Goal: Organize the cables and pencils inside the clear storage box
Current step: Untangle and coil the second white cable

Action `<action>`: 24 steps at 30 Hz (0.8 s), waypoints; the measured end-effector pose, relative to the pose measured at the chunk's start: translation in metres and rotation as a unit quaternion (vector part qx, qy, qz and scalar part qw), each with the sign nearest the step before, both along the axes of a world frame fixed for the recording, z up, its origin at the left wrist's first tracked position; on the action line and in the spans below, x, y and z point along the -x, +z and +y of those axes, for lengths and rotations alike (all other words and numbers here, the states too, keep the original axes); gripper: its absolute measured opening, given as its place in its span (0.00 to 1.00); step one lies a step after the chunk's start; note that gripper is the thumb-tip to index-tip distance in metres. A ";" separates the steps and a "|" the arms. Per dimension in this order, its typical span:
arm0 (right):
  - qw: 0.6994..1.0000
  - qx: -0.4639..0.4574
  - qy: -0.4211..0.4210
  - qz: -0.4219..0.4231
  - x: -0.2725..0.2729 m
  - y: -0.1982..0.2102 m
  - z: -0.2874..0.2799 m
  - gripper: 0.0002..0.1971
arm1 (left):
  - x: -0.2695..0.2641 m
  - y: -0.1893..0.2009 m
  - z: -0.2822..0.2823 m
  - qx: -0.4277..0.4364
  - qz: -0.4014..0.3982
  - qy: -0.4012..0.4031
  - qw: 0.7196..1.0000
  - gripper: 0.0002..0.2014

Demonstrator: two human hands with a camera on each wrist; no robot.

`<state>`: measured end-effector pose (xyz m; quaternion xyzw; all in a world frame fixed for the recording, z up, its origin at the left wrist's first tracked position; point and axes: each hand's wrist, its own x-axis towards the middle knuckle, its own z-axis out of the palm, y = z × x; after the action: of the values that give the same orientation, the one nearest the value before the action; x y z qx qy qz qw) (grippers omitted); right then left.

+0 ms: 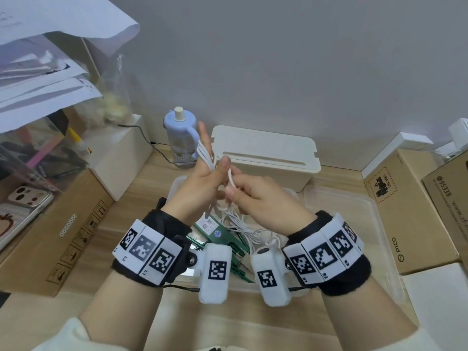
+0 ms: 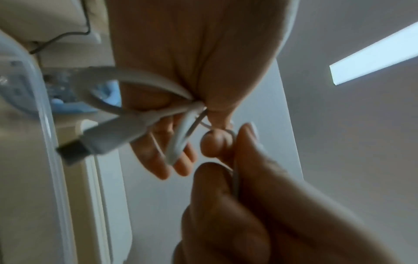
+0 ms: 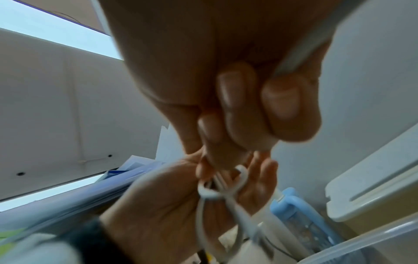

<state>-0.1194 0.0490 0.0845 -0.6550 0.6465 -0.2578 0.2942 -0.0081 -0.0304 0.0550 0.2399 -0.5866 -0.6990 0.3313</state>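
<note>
Nearest me, both wrists carry black bands with coded marker tiles, and I hold both hands raised together over the clear storage box (image 1: 374,224). My left hand (image 1: 200,183) stands with its fingers mostly straight and upward, several turns of the white cable (image 1: 206,155) looped around them and pinned by the thumb; in the left wrist view the cable's USB plug (image 2: 108,137) hangs from that bundle, below the palm. My right hand (image 1: 258,196), touching the left on its inner side, has its fingers curled and pinches a strand of the same cable between thumb and forefinger. Directly below the hands, slack cable trails down into the box, where it lies beside green packets (image 1: 217,231); whether these hold the pencils I cannot tell. Beyond the fingertips stand a pale blue bottle (image 1: 181,138) and a cream lidded bin (image 1: 266,153). Left of my left hand lies a brown carton (image 1: 63,229).
</note>
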 end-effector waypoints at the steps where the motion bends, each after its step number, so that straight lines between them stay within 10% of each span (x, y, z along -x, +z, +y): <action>1: 1.000 -0.019 0.017 -0.013 -0.002 0.001 0.001 0.13 | 0.000 0.001 -0.002 -0.016 0.019 0.008 1.000 0.36; 12: 0.979 -0.167 0.112 0.024 0.006 -0.017 0.000 0.19 | -0.014 0.011 -0.008 -0.190 0.148 -0.117 0.963 0.36; 20: 1.000 -0.007 -0.020 0.017 0.037 -0.005 -0.002 0.11 | -0.021 -0.001 -0.004 -0.176 -0.072 -0.218 0.957 0.40; 24: 0.998 0.066 -0.009 -0.011 0.029 0.003 -0.006 0.06 | -0.012 0.001 0.006 -0.077 -0.155 -0.297 0.939 0.19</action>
<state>-0.1487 0.0431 0.0872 -0.6645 0.6305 -0.3094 0.2551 0.0040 -0.0248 0.0556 0.1848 -0.6194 -0.7630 -0.0058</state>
